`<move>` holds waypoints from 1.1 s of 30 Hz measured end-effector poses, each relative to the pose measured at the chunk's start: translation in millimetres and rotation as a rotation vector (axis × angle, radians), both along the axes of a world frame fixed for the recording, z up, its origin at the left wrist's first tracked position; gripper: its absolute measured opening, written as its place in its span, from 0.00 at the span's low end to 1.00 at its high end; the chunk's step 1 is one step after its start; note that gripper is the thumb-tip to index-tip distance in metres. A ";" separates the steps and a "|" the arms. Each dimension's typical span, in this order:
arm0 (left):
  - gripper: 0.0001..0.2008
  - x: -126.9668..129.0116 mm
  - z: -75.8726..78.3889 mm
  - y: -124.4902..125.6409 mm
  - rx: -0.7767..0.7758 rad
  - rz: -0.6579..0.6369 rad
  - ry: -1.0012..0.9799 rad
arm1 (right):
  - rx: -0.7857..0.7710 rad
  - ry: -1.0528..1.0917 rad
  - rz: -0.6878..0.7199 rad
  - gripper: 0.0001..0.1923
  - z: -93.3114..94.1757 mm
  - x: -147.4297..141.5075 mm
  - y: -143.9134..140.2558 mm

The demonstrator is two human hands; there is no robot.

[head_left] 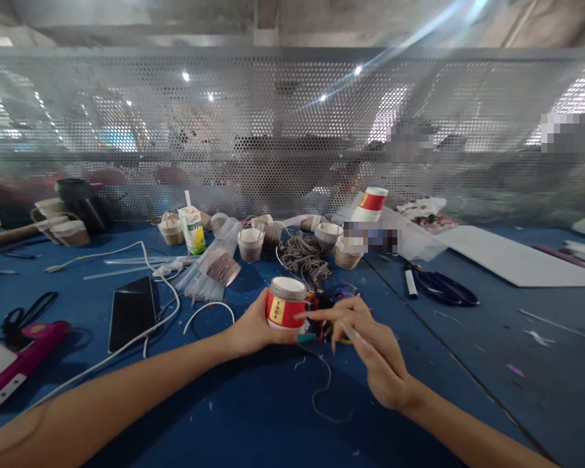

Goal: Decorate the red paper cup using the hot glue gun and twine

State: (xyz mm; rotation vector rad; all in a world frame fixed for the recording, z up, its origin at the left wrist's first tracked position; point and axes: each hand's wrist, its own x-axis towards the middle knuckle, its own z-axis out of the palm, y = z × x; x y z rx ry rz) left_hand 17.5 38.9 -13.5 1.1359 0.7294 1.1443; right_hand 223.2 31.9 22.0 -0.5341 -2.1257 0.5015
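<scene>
My left hand (pixel 253 330) is wrapped round a red and white paper cup (pixel 285 313) with yellow lettering, held upright above the table. Grey-brown cord goes round the cup just below its rim. The thumb lies across the lower part, and a teal nail shows there. My right hand (pixel 370 341) is at the cup's right side, its index finger stretched out and its tip touching or very near the red wall. Its other fingers are apart and partly bent, with nothing visible in them. Below the cup, a loose thin cord (pixel 327 383) trails over the blue table.
Behind the cup lies a tangled heap of grey-brown cord (pixel 305 260), with several cord-wrapped cups (pixel 250 246) around it. A phone (pixel 132 314), white cable (pixel 168 318) and magenta glue gun (pixel 32 357) are left. Scissors (pixel 446 286) and a white board (pixel 526 257) lie right. A perforated metal screen (pixel 273 143) stands behind.
</scene>
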 end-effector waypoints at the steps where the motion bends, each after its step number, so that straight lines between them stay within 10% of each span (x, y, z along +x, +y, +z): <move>1: 0.34 0.0 0.3 -0.1 0.001 0.003 0.017 | 0.009 0.028 -0.008 0.17 -0.6 1.2 0.5; 10: 0.35 -1.0 -5.3 0.0 0.051 -0.014 0.049 | -0.011 -0.369 0.090 0.13 7.4 -7.7 -10.8; 33: 0.29 -18.1 4.1 3.9 -0.106 -0.158 -0.155 | -0.230 0.220 0.014 0.17 -1.1 5.0 6.8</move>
